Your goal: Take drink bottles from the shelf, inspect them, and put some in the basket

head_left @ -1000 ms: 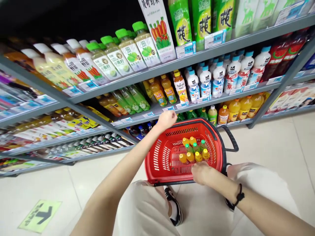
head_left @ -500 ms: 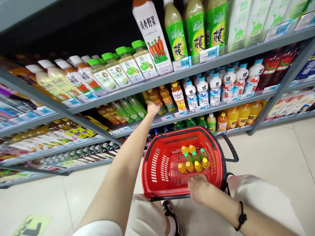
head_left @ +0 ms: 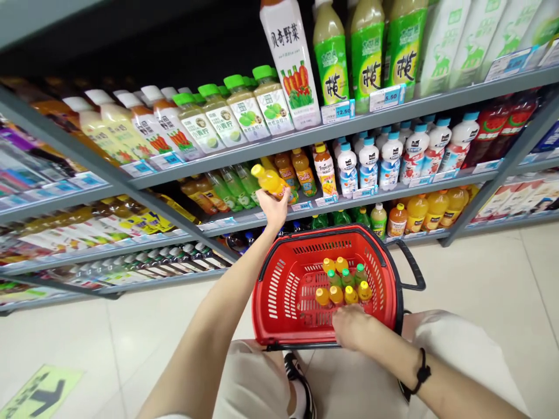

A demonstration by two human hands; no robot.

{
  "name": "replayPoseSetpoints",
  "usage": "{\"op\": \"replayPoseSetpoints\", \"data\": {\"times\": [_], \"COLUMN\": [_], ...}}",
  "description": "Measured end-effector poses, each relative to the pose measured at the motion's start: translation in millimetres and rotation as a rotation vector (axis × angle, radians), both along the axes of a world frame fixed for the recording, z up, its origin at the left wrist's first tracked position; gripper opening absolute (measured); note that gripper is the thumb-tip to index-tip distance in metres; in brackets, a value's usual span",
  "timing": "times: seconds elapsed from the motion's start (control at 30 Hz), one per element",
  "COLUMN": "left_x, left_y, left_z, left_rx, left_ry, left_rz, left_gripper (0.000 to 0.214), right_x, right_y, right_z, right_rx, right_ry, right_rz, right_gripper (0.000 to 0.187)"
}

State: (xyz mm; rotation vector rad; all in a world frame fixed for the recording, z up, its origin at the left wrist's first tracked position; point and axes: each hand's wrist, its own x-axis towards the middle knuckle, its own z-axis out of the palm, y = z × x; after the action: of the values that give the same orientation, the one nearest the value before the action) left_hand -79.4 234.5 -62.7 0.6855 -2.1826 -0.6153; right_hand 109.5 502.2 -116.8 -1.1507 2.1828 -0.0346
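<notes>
Head cam: L hand (head_left: 273,209) clamped round tilted yellow juice btl (head_left: 271,181), far side, in front of mid shelf (head_left: 388,195). R hand (head_left: 351,327) near, well apart, at near rim of red basket (head_left: 297,334); can't tell its grip. Small btls (head_left: 347,280) stand in basket, just far of R hand.

Glossy plastic basket (head_left: 305,334); smooth plastic held bottle (head_left: 271,180); matt cloth trousers (head_left: 467,352); shiny floor tiles (head_left: 174,317).

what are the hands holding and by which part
The left hand holds a yellow-capped bottle by its lower body. The right hand is at the near side of the red basket; its grip is unclear.
</notes>
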Motion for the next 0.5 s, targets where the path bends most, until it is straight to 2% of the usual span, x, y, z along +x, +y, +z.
{"op": "replayPoseSetpoints", "data": {"times": [0.07,0.13,0.2,0.27,0.3,0.33,0.4,0.47,0.5], "left_x": [29.8,63.2,101.2,142.2,162.4,181.5,213.8,235.1,241.4], "left_y": [6.9,16.1,29.2,46.3,55.7,64.8,79.9,88.0,89.3], "left_z": [5.4,14.7,26.1,37.1,41.5,44.8,47.5,44.9,42.1], "left_rx": [0.043,0.183,0.33,0.54,0.696,0.905,1.339,1.618,1.702], "left_ry": [0.101,0.283,0.368,0.412,0.415,0.404,0.396,0.37,0.349], "left_rz": [-0.041,-0.182,-0.26,-0.354,-0.418,-0.474,-0.535,-0.571,-0.583], "left_gripper": [0.057,0.048,0.043,0.04,0.037,0.037,0.047,0.05,0.05], "right_x": [-1.9,-7.3,-15.0,-21.6,-23.3,-23.7,-19.9,-11.1,-5.8], "right_y": [2.8,5.0,4.8,1.3,-1.5,-4.6,-11.4,-17.7,-20.7], "right_z": [11.6,23.3,31.3,33.3,32.0,29.7,23.5,18.2,16.6], "right_rx": [-0.073,-0.176,-0.307,-0.42,-0.479,-0.559,-0.771,-0.97,-1.022], "right_ry": [-0.006,-0.011,-0.015,-0.026,-0.058,-0.137,-0.446,-0.846,-1.016], "right_rz": [-0.037,-0.09,-0.175,-0.27,-0.32,-0.378,-0.499,-0.59,-0.6], "right_gripper": [0.025,0.027,0.03,0.042,0.051,0.057,0.06,0.058,0.058]}}
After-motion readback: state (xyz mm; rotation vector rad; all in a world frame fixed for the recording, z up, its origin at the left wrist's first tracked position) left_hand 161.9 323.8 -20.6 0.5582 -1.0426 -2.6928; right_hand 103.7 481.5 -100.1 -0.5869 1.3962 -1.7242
